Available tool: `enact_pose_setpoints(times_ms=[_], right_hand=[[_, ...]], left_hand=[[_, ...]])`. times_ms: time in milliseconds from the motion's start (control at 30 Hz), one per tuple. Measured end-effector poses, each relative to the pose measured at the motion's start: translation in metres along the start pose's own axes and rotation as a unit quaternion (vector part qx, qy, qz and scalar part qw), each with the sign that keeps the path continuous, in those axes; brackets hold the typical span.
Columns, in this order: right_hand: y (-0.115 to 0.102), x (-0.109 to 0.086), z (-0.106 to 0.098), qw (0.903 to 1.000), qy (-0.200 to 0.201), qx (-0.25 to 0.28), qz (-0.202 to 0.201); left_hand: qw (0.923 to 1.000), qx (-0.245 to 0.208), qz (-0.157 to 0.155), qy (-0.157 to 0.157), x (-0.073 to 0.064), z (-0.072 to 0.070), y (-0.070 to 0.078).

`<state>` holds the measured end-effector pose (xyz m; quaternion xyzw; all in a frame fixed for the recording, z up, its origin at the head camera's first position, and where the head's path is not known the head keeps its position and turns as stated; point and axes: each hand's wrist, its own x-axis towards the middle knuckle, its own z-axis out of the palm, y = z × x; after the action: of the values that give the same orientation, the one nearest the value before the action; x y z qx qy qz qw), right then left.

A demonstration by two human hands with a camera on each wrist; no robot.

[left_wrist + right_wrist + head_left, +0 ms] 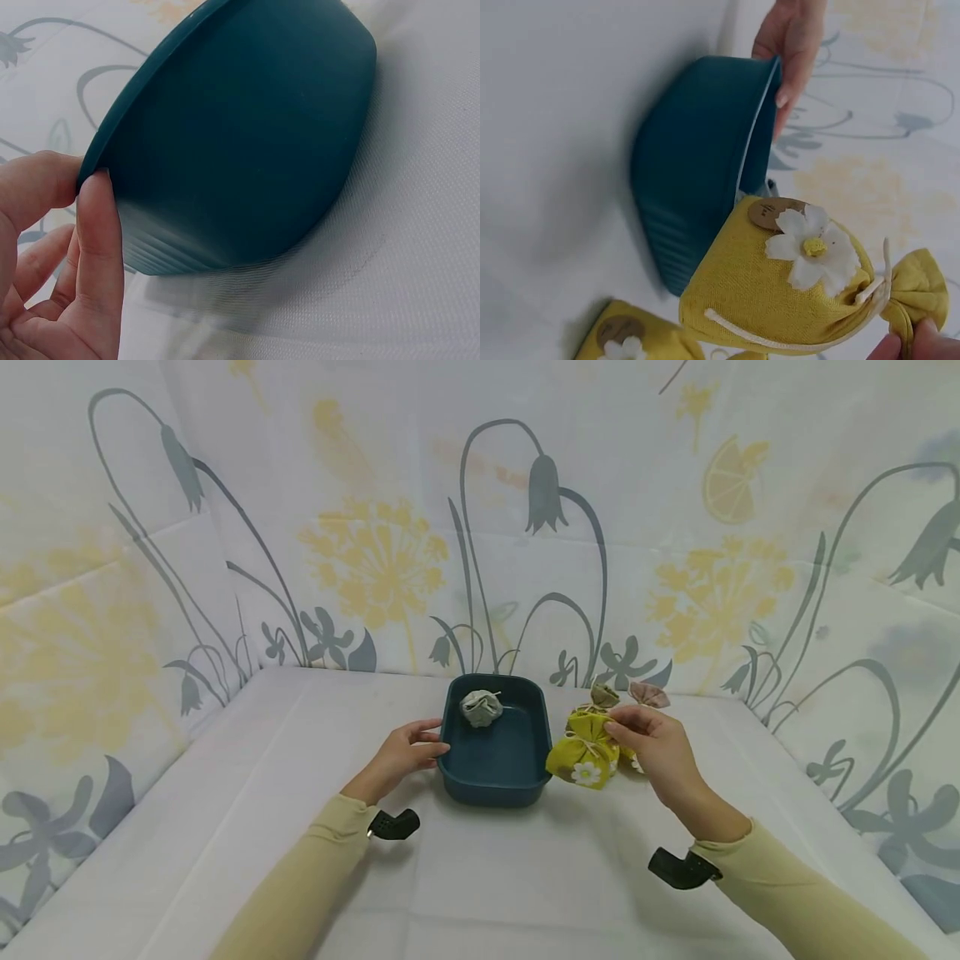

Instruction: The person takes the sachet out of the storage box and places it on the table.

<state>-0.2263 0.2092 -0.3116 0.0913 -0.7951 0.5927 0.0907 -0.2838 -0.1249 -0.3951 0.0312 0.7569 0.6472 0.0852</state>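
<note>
My left hand (pixel 405 752) pinches the left rim of a dark teal plastic bin (pixel 495 795) between thumb and fingers; the left wrist view shows this grip close up. Inside the bin, at its far left, lies a small grey-green cloth pouch (pixel 480 710). On the other side, my right hand (pixel 663 752) pinches the gathered neck of a yellow drawstring pouch (pixel 573 758). This pouch carries a white fabric flower (pixel 814 247), a brown round tag (pixel 774 214) and a pale cord. It hangs beside the bin's right rim, overlapping the bin in the right wrist view.
Behind the held pouch are more pouches: another yellow one (pixel 641 326) with a white flower, one with an olive top (pixel 604 695) and one with a mauve top (pixel 649 695). A white cloth (pixel 480 877) covers the table. Flower-printed curtains (pixel 390 460) stand behind and at both sides.
</note>
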Motion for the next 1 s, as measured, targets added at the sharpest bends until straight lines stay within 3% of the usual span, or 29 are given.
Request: enact_pose_setpoints(times_ms=[533, 1000], right_hand=[[0.031, -0.005, -0.024, 0.998, 0.012, -0.061, 0.015], [0.058, 0.001, -0.026, 0.9978, 0.006, -0.037, 0.054]], left_hand=[[1.0, 0.0, 0.002, -0.001, -0.001, 0.001, 0.0], [1.0, -0.005, 0.004, -0.002, 0.0, 0.001, -0.001]])
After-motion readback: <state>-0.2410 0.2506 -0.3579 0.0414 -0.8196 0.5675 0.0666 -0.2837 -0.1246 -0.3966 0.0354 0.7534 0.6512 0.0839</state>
